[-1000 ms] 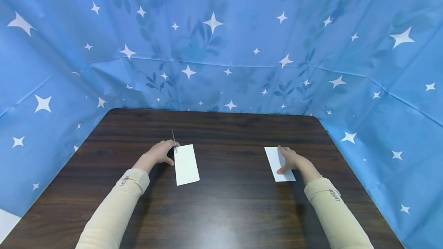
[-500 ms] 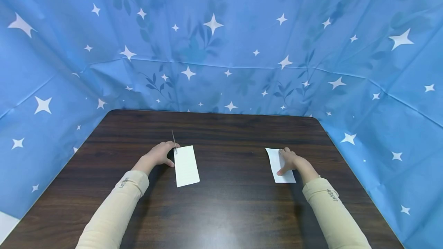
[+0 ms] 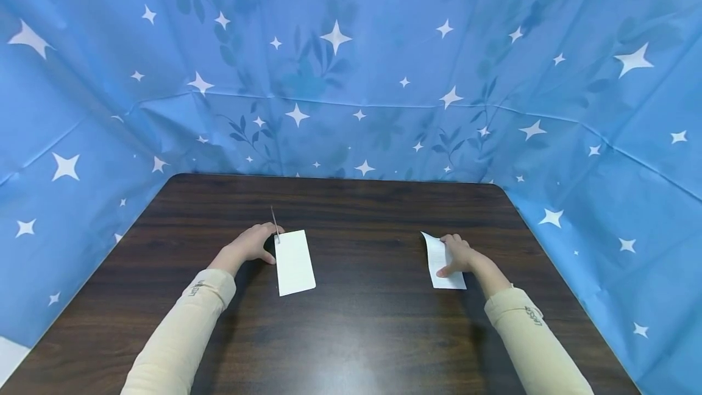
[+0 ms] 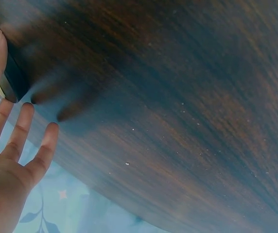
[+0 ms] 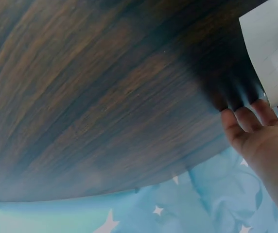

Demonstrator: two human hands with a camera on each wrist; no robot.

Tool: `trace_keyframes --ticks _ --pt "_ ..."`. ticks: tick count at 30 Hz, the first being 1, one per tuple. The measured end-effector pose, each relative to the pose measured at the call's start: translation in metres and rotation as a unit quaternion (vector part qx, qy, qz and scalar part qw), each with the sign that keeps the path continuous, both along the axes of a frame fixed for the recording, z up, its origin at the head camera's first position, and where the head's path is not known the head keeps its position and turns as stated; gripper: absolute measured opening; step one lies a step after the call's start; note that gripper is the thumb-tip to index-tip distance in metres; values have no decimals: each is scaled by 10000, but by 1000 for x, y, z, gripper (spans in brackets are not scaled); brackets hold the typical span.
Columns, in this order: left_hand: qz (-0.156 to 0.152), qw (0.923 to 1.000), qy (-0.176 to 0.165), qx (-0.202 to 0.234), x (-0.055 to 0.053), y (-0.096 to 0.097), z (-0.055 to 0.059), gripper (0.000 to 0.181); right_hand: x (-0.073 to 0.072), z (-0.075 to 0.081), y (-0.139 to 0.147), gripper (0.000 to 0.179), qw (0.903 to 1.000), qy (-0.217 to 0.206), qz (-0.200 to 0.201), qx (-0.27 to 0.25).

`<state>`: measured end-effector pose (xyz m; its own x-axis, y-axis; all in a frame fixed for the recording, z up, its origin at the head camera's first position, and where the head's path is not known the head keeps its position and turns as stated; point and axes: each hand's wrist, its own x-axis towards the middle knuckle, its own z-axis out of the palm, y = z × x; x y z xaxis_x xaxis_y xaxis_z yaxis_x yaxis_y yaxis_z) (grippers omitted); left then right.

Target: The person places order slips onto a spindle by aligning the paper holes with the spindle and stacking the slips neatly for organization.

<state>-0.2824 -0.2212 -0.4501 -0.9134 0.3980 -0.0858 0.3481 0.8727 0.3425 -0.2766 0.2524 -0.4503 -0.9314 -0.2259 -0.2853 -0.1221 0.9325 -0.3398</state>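
At the left of the head view, my left hand [image 3: 255, 242] grips the left edge of a small white notepad [image 3: 296, 264]. A thin, stick-like line [image 3: 275, 223] rises at the pad's top left corner. In the left wrist view the pad's dark side [image 4: 13, 80] shows between thumb and fingers, the outer fingers spread. On the right, my right hand [image 3: 463, 258] holds a white sheet of paper [image 3: 435, 261], thumb on top and fingers at its far edge. The sheet's top left corner bends upward. In the right wrist view faint ruled lines show on the paper [image 5: 270, 53], with fingertips behind its edge.
A dark wood-grain table [image 3: 351, 334] with rounded far corners lies under both hands. Behind it and along its sides hangs a blue cloth [image 3: 373, 66] with white stars and leaves. Tiny light specks [image 4: 127, 164] dot the tabletop.
The sheet under my right hand has gone from nearly flat to curved, its top left corner lifting. My left hand and the notepad stay almost still.
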Motion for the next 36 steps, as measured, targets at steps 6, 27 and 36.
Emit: trace_keyframes --ticks 6,27,36 --pt "23 10000 -53 12 -2 1 -2 70 1 3 1 87 9998 159 135 -42" --pt "75 10000 -66 2 1 0 -2 68 -2 -2 -23 74 9957 773 -369 -351" --pt "105 9999 -46 -8 -1 0 -3 68 -4 4 -21 23 9822 1399 -661 -1063"
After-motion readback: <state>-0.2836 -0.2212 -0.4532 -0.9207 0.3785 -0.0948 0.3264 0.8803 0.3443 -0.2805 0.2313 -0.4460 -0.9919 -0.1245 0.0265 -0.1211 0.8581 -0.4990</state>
